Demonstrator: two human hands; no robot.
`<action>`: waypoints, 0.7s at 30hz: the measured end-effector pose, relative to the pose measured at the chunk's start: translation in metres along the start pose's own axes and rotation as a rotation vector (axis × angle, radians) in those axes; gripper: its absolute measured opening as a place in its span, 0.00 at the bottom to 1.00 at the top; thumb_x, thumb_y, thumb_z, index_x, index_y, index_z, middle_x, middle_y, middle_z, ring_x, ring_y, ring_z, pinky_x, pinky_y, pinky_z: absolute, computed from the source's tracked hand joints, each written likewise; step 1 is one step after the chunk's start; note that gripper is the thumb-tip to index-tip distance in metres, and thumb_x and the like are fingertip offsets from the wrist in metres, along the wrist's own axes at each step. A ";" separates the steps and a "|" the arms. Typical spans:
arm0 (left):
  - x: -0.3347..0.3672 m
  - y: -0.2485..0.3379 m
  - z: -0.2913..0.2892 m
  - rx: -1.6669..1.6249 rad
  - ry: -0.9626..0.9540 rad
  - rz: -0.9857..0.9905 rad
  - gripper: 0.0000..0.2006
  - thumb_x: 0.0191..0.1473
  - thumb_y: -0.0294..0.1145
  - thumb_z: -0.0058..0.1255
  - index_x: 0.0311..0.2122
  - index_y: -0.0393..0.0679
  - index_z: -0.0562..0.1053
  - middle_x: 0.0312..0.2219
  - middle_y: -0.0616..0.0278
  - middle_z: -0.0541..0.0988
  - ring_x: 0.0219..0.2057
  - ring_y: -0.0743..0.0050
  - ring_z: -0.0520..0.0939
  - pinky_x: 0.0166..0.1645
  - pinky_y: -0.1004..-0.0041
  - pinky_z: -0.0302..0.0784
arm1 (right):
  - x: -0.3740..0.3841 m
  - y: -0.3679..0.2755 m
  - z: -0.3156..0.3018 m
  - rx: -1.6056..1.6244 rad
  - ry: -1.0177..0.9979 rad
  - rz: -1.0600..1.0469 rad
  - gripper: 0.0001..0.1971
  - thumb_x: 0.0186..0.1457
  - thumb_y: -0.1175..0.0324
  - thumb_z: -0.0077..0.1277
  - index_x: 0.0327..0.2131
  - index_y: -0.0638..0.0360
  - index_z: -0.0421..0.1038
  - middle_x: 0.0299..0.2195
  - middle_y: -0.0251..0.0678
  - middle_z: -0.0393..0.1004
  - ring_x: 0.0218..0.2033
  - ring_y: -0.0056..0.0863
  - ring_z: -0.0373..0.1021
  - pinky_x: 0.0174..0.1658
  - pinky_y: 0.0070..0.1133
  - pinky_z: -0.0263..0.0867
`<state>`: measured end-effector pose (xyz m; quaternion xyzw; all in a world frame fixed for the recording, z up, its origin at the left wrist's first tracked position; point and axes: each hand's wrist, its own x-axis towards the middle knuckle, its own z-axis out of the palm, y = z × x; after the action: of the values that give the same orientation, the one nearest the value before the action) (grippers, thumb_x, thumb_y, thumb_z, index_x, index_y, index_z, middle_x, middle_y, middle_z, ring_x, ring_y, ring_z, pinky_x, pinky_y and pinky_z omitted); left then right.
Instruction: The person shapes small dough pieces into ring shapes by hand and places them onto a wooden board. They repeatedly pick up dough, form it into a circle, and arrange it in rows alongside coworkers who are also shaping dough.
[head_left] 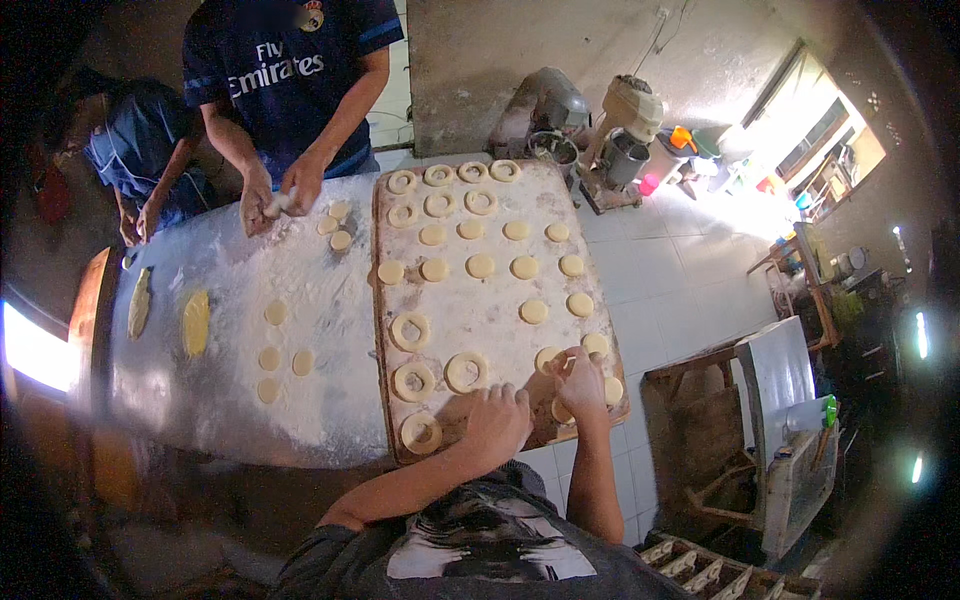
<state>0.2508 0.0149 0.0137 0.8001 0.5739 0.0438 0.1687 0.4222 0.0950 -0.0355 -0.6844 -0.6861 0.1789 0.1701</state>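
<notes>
My right hand (582, 382) is at the near right of a floured wooden board (500, 330). Its fingers are bent and pinched at the edge of a flat dough round (546, 359); another dough round (562, 411) lies partly under this hand. My left hand (500, 425) is curled over the board's near edge, just below a dough ring (466, 372). Its fingers are closed, and whatever they hold is hidden. More dough rings (414, 382) lie along the board's left side and far end. Several uncut dough rounds (480, 265) sit in rows across the middle and right.
A floured metal table (340, 400) adjoins the board on the left, bearing dough rounds (269, 359) and yellow lumps (195, 322). Across it, a person (300, 110) handles dough; another person (150, 150) stands at far left. Mixers (625, 130) stand behind, a wooden stand (740, 430) at right.
</notes>
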 end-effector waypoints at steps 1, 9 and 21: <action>0.001 0.000 0.012 -0.006 0.004 0.038 0.17 0.56 0.39 0.50 0.45 0.37 0.70 0.37 0.49 0.75 0.41 0.50 0.78 0.40 0.54 0.75 | 0.007 0.007 0.007 -0.016 -0.034 -0.009 0.18 0.53 0.62 0.56 0.43 0.62 0.68 0.32 0.50 0.73 0.35 0.53 0.71 0.41 0.37 0.68; -0.033 -0.073 -0.002 -0.640 0.217 0.001 0.13 0.55 0.32 0.53 0.43 0.40 0.68 0.37 0.46 0.74 0.42 0.44 0.78 0.43 0.53 0.74 | 0.033 -0.097 0.024 0.508 -0.275 -0.197 0.15 0.50 0.66 0.57 0.40 0.62 0.69 0.35 0.48 0.76 0.39 0.40 0.74 0.42 0.31 0.69; -0.206 -0.286 -0.022 -0.162 0.433 -0.444 0.12 0.55 0.29 0.51 0.44 0.41 0.68 0.34 0.46 0.74 0.40 0.40 0.77 0.43 0.53 0.73 | 0.037 -0.383 0.235 0.055 -0.490 -0.655 0.14 0.51 0.63 0.60 0.38 0.62 0.73 0.32 0.41 0.77 0.32 0.33 0.73 0.38 0.28 0.69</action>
<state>-0.0829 -0.0908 -0.0323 0.6116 0.7516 0.2205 0.1112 -0.0265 0.1289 -0.0594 -0.3621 -0.8829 0.2912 0.0681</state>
